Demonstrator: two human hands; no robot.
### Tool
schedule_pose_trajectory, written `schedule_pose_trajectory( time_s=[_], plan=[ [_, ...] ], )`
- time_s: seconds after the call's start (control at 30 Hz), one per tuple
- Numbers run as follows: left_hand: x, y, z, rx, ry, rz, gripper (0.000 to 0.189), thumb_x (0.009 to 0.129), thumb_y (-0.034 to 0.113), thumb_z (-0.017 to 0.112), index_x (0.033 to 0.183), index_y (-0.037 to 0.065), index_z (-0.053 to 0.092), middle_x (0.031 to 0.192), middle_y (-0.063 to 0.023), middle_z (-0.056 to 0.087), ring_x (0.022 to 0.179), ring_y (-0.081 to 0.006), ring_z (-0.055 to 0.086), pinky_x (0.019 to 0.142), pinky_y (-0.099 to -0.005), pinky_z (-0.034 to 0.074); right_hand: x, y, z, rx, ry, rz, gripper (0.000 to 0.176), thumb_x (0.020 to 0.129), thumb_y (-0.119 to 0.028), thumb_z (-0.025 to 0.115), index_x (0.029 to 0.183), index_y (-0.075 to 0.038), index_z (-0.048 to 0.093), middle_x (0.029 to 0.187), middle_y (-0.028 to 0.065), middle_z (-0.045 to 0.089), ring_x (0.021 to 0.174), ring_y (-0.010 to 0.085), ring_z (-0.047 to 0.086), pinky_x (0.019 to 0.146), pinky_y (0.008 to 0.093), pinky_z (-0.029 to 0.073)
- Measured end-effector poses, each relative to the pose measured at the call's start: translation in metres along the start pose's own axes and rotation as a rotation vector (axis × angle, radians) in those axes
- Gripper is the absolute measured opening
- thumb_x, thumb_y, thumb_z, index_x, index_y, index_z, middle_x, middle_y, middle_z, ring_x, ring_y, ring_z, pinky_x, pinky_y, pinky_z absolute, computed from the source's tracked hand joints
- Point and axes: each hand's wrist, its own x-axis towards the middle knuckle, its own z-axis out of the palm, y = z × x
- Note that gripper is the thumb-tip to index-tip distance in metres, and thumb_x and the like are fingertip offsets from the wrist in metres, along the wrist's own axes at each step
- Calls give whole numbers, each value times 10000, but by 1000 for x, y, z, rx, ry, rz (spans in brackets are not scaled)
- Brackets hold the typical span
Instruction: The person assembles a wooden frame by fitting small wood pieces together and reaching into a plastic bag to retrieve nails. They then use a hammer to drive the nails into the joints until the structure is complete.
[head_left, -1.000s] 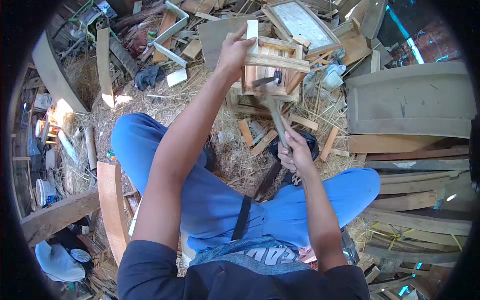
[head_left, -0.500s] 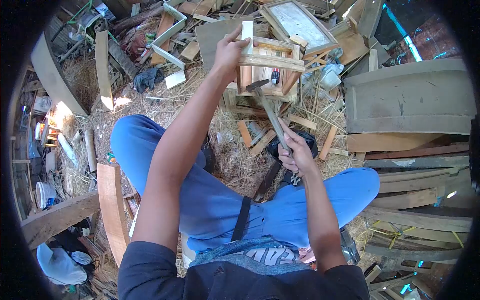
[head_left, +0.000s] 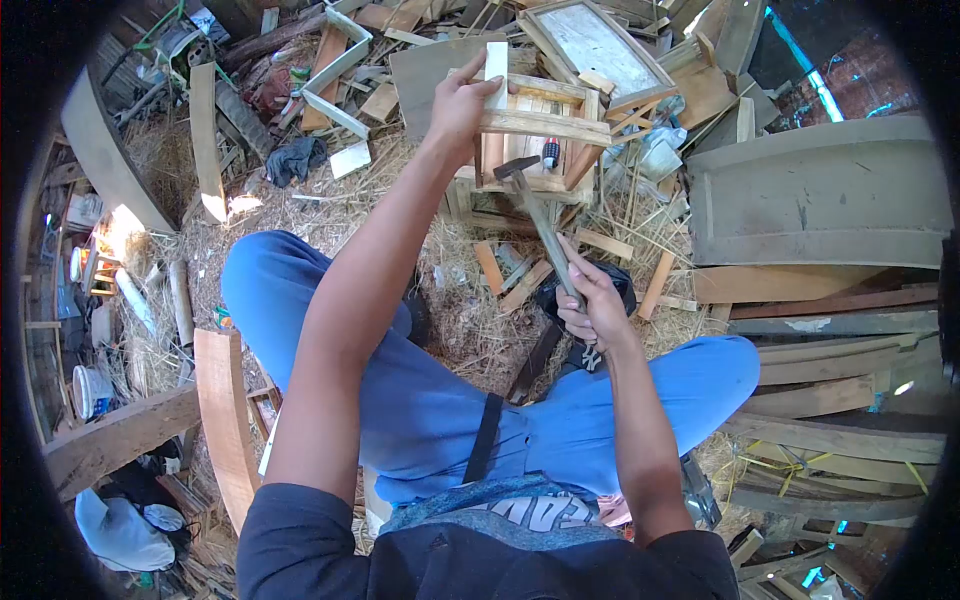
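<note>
My right hand [head_left: 594, 300] is wrapped round the handle of a hammer [head_left: 545, 228], whose metal head points up and left, in front of a wooden frame [head_left: 560, 124]. At the frame's left corner, my left hand [head_left: 464, 104] grips a short pale wood strip [head_left: 496, 62] that stands up past the fingers. The frame rests on a wooden stool-like piece [head_left: 520, 182]. A red and black tool handle [head_left: 551, 152] shows inside the frame. The undersides of my left fingers are hidden.
Wood offcuts [head_left: 488, 266] and straw cover the ground between my legs. A grey panel [head_left: 820, 195] and stacked boards [head_left: 830, 360] lie to the right. A framed white panel [head_left: 597, 50] leans behind the work. A curved plank [head_left: 226, 410] stands by my left leg.
Almost nothing differs. The frame and pale strip have shifted very slightly to the right with my left hand, and the hammer head sits marginally higher.
</note>
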Motion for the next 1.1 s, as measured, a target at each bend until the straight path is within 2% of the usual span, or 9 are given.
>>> schedule_pose_trajectory(
  time_s=[0.07, 0.17, 0.3, 0.4, 0.77, 0.87, 0.93, 1.0, 1.1],
  plan=[
    [2, -1, -1, -19, 15, -2, 590, 996, -8, 523, 1566, 39, 378, 1389, -192, 592, 1111, -241, 680, 933, -355, 578, 2, -2, -2, 102, 26, -40, 514, 1110, -229, 416, 1610, -306, 323, 687, -21, 389, 439, 53, 315, 346, 206, 279],
    [4, -2, -2, -25, 4, -38, 583, 997, -7, 519, 1563, 35, 382, 1388, -189, 593, 1115, -243, 679, 929, -358, 582, -1, -4, 3, -28, 6, 20, 513, 1109, -232, 421, 1608, -306, 329, 687, -17, 391, 440, 55, 314, 352, 208, 281],
    [8, -5, -5, -18, 21, 14, 576, 1001, -3, 514, 1561, 37, 386, 1375, -190, 601, 1110, -243, 681, 918, -356, 586, 1, -3, 1, 83, 22, -31, 511, 1108, -244, 430, 1606, -307, 333, 687, -22, 391, 440, 53, 318, 344, 212, 275],
    [2, -3, -3, -2, 24, 1, 566, 1000, -1, 513, 1554, 35, 401, 1372, -193, 605, 1113, -240, 680, 913, -358, 587, 2, -3, 6, -32, 21, 24, 510, 1108, -246, 430, 1604, -317, 334, 685, -27, 387, 436, 51, 320, 338, 205, 270],
    [7, -6, -3, -13, 41, 3, 556, 985, -8, 535, 1532, 26, 439, 1367, -187, 615, 1097, -234, 685, 915, -364, 581, 1, -2, 0, 10, 5, -32, 512, 1113, -244, 415, 1611, -306, 315, 683, -26, 382, 430, 50, 319, 333, 202, 268],
    [-1, 1, 2, -22, 32, -26, 553, 985, -9, 535, 1528, 24, 443, 1355, -190, 620, 1095, -237, 688, 922, -367, 584, 2, 0, 2, -61, 33, -37, 524, 1106, -240, 419, 1614, -298, 306, 679, -24, 379, 422, 39, 299, 315, 190, 262],
    [3, -3, -2, -46, 30, -26, 549, 986, -10, 532, 1526, 26, 446, 1354, -191, 619, 1087, -238, 691, 919, -364, 586, 1, -4, -2, -16, 26, 23, 529, 1106, -239, 418, 1616, -307, 297, 680, -22, 377, 419, 39, 291, 315, 189, 259],
    [7, -3, -4, -72, 38, -18, 545, 987, -10, 528, 1525, 28, 450, 1353, -193, 618, 1080, -238, 693, 916, -362, 588, 2, -5, 3, 21, 42, -4, 531, 1106, -238, 418, 1617, -310, 293, 682, -22, 377, 418, 40, 287, 315, 190, 259],
    [7, -6, -7, -26, 20, -19, 546, 992, -12, 512, 1531, 29, 438, 1295, -189, 651, 1050, -233, 700, 899, -354, 592, 1, -5, 2, 16, 21, 4, 522, 1109, -244, 421, 1612, -320, 307, 688, -20, 379, 428, 45, 297, 328, 195, 267]
  ],
)
